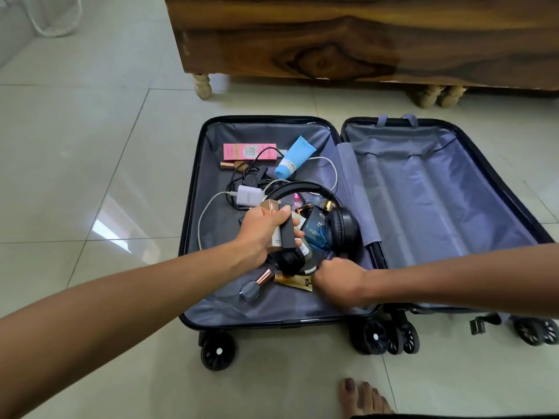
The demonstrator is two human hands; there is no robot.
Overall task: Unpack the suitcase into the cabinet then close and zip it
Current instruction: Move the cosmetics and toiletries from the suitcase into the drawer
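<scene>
An open dark suitcase (pixel 193 182) lies flat on the tiled floor; its left half holds the items, its right half (pixel 438 189) has only grey lining. My left hand (pixel 263 234) grips two slim boxes (pixel 282 228), one tan and one dark, above the pile. My right hand (pixel 338 279) reaches in low beside the black headphones (pixel 338 219) and the blue perfume bottle (pixel 317 231); its fingers are blurred. A pink box (pixel 249 151), a blue tube (pixel 295 158), chargers with cables (pixel 248 195) and a nail polish bottle (pixel 252 287) lie in the case.
A wooden cabinet (pixel 348 40) on turned legs stands just behind the suitcase. A bare foot (pixel 361 396) is on the tiles in front of the case. A white bag (pixel 57 16) sits at the far left.
</scene>
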